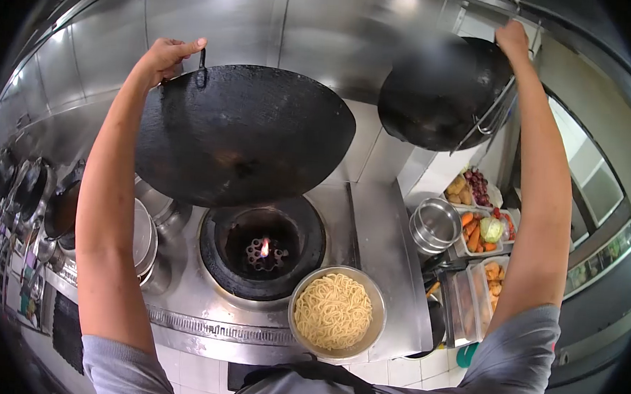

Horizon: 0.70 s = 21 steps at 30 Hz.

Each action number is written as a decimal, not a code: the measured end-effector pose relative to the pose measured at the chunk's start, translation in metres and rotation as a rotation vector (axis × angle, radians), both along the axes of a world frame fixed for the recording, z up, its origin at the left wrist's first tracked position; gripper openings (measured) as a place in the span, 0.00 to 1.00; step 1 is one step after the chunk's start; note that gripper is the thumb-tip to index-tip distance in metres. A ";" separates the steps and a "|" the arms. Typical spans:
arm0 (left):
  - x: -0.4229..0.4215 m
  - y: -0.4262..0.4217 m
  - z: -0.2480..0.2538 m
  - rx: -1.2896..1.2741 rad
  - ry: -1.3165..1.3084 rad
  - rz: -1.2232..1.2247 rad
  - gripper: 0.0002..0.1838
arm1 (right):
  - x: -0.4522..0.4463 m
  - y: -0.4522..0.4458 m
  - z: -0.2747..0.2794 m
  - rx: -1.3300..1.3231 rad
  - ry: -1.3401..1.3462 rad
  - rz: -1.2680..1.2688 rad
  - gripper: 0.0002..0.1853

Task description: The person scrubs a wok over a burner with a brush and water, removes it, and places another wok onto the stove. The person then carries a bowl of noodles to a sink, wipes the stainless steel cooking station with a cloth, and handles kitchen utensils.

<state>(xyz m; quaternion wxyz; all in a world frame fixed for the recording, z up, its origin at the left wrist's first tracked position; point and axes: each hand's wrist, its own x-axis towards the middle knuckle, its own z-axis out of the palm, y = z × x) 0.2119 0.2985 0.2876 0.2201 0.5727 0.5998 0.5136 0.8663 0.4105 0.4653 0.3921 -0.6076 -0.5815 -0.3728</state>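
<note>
My left hand (171, 59) is closed on the loop handle of a large blackened wok (250, 135), which hangs tilted with its inside towards me. Below the wok is a round burner (263, 251) with a small flame at its centre. High on the right, my right hand (513, 41) is closed at the upper edge of a second dark wok (444, 96), where its handle appears to be; the fingers are partly hidden. Long metal utensils (484, 126) hang in front of this wok's right side.
A metal bowl of noodles (334, 312) stands at the stove's front edge. Stacked metal bowls (435, 224) and a tray of carrots and cabbage (483, 232) are on the right. Metal pots (158, 202) stand left of the burner. A steel wall (325, 39) rises behind.
</note>
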 end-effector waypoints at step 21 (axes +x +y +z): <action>0.004 0.005 0.001 -0.003 0.039 0.039 0.31 | 0.067 0.011 -0.002 0.004 -0.039 0.123 0.14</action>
